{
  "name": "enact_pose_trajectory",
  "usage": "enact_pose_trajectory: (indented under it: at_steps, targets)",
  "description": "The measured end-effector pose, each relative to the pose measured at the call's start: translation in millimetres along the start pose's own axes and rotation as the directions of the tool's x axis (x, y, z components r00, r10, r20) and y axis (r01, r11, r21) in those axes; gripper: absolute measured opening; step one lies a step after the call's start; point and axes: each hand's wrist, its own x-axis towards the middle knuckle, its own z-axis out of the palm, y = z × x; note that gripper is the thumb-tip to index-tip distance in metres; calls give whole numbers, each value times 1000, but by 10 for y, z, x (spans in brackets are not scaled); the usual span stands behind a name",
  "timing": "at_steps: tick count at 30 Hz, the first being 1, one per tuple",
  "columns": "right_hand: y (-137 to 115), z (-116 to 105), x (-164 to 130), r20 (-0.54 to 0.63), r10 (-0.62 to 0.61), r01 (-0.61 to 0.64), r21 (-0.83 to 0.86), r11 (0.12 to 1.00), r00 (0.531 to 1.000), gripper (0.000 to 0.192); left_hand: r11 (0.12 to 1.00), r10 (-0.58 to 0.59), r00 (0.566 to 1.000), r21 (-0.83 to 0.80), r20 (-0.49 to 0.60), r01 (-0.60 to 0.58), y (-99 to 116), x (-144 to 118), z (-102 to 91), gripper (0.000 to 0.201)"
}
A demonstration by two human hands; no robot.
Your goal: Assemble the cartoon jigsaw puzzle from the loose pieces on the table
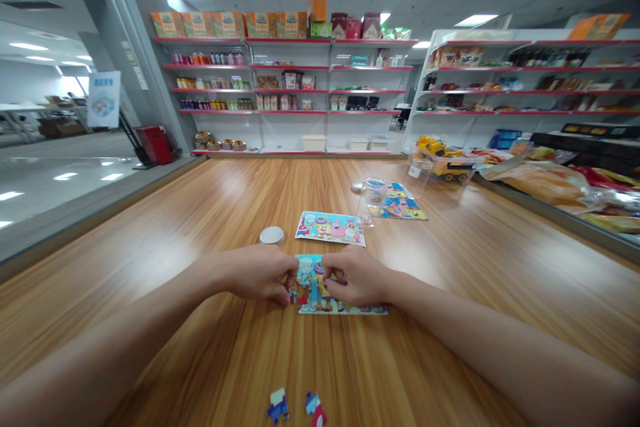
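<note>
A partly assembled cartoon jigsaw puzzle lies on the wooden table in front of me, with a gap showing wood at its left side. My left hand is at the left edge, thumb and fingers closed around a small puzzle piece. Over the puzzle's middle rests my right hand, its fingers pinched; what they hold, if anything, is hidden. Close to me lie two loose puzzle pieces, a blue and cream one and a blue and red one. Just beyond the puzzle is a matching picture card.
A round silver lid sits left of the card. Further back are a clear plastic jar, another lid, a second cartoon puzzle and a bin of yellow toy trucks. Packaged goods lie at right.
</note>
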Motion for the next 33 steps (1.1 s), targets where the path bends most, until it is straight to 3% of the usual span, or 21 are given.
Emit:
enact_pose_trajectory:
  at_steps: [6, 10, 14, 17, 21, 23, 27, 30, 33]
  targets:
    - [-7, 6, 3, 10, -4, 5, -3, 1000, 1000, 3, 1000, 8, 1000, -27, 12, -7, -58, -39, -28, 9]
    - [-10, 3, 10, 12, -7, 7, -7, 1000, 1000, 3, 999, 45, 999, -32, 18, -44, -107, -62, -40, 11]
    - [-2, 5, 5, 14, -5, 5, -2, 1000, 1000, 2, 984, 115, 976, -157, 183, -87, -121, -107, -68, 8]
    - [5, 8, 0, 18, -3, 3, -11, 1000, 1000, 3, 982, 96, 957, -182, 274, -47, -140, -144, -85, 5]
    - [-8, -3, 4, 23, -6, 6, -11, 1000, 1000, 3, 996, 12, 983, -84, 185, 4, -117, -171, -118, 14]
    - [-20, -14, 8, 28, 4, -3, -10, 1000, 1000, 3, 998, 39, 990, -60, 136, -31, -10, -178, -135, 16]
    - [-25, -22, 5, 41, 18, -18, -7, 1000, 999, 3, 969, 245, 968, -29, 51, -244, 433, -194, -87, 28]
    - [-6, -5, 2, 37, 12, -11, -17, 1000, 999, 3, 958, 255, 953, 92, 166, -273, 769, -205, 28, 29]
    - [3, 5, 3, 32, 6, -6, -24, 1000, 999, 4, 938, 250, 945, 189, 209, -290, 925, -212, 132, 30]
